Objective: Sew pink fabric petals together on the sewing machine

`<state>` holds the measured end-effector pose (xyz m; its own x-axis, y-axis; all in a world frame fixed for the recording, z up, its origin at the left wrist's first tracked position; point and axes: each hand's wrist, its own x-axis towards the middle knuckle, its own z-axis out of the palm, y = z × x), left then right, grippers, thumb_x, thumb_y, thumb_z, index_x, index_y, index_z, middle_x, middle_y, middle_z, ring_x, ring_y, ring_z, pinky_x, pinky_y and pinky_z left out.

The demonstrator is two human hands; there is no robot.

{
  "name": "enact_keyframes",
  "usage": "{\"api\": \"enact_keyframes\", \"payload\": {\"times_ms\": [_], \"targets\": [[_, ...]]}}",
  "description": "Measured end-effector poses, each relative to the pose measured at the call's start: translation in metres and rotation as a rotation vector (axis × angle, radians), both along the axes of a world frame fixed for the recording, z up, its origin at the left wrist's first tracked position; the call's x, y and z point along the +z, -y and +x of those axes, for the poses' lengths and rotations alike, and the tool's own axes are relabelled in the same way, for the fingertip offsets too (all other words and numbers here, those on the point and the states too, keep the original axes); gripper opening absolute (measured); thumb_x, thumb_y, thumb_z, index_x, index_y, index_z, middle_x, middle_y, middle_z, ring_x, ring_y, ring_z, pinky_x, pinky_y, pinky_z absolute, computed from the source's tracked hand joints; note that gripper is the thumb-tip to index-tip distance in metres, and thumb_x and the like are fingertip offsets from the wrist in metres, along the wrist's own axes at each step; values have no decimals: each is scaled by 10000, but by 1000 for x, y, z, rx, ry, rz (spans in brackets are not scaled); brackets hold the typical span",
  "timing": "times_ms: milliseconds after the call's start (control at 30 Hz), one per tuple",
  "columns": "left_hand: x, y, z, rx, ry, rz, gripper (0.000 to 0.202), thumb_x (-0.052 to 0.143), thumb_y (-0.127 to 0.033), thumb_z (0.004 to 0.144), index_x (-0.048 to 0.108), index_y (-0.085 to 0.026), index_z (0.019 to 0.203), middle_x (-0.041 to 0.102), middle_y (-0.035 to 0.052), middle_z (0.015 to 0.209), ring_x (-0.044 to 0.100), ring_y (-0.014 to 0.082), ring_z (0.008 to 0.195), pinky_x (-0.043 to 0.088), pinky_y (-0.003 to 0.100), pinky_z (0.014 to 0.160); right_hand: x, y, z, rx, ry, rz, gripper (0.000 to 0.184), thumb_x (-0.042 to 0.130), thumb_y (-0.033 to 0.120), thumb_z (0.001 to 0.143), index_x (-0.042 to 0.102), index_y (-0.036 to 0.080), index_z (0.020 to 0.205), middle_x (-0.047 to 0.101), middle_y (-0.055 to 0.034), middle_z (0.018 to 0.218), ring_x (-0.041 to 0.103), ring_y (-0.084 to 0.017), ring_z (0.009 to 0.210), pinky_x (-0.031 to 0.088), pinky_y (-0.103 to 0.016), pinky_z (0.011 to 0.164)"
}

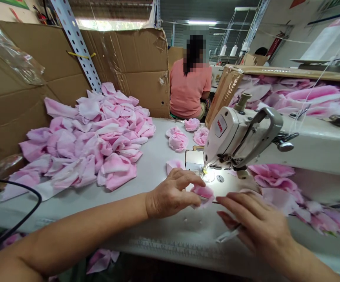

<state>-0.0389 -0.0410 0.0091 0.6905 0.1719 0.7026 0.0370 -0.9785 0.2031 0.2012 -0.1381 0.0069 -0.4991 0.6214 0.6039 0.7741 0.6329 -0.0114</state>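
Pink fabric petal gripped by left hand, right hand unclear whether closed; cardboard box holds more.

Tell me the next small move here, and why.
Probably slide the pink fabric piece under the sewing machine needle. The left hand seems to pinch it just short of the needle, and the right hand lies close beside it, well placed to guide it.

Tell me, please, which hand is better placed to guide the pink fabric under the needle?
Left, probably: the left hand touches the pink fabric nearest the needle; the right hand lies farther back.
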Motion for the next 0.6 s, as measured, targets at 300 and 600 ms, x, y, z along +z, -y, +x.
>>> {"api": "enact_keyframes", "payload": {"times_ms": [300, 600], "targets": [[-2, -6, -6, -136, -139, -238, 123, 605, -269, 870, 566, -197, 960, 688, 31, 991, 521, 184, 1038, 378, 340, 984, -3, -5, -32, 172, -315, -152, 248, 493, 7, 850, 533, 157, 1043, 623, -84, 934, 628, -136, 854, 522, -223, 708], [-5, -4, -5, 23, -189, -155, 131, 520, -254, 886, 595, -215, 786, 688, 7, 868, 522, 193, 1020, 277, 378, 945, -2, -10, -18, 81, -130, -241, 373, 591, 188, 835, 491, 172, 1194, 617, -118, 1122, 585, -208, 1060, 529, -325, 846]]}}
